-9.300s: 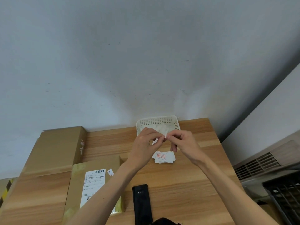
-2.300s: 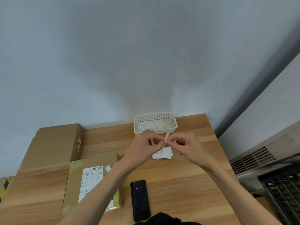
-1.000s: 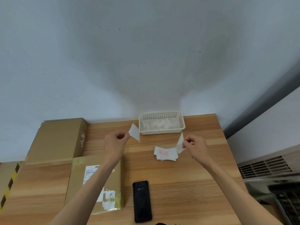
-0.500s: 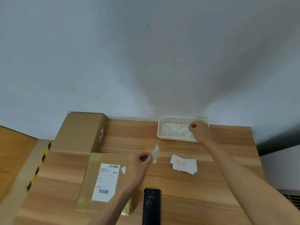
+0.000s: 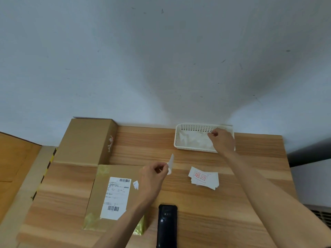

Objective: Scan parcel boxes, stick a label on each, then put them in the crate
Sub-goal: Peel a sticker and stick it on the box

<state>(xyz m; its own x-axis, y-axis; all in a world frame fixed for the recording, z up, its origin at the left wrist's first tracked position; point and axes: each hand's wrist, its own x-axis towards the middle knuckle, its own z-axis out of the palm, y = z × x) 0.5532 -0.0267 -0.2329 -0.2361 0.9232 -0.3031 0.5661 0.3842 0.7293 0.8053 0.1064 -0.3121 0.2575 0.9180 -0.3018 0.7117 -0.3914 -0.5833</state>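
Observation:
My left hand pinches a peeled white label by its lower edge, above the right side of a flat brown parcel box that bears a printed shipping label. My right hand reaches into the white basket, thumb and forefinger pinched together; the backing paper it carried is hard to make out against the white scraps inside. A stack of labels with red characters lies between my arms. The black handheld scanner lies flat at the table's front edge. No crate shows.
A larger brown box stands at the back left against the wall. A small white sticker sits on the flat box. Yellow-black tape marks the table's left edge. A vent grille shows at the lower right.
My hands pulled apart, left with the label, right with the backing. The right went to the basket and stays there. The left lowered toward the flat box; the view swung left.

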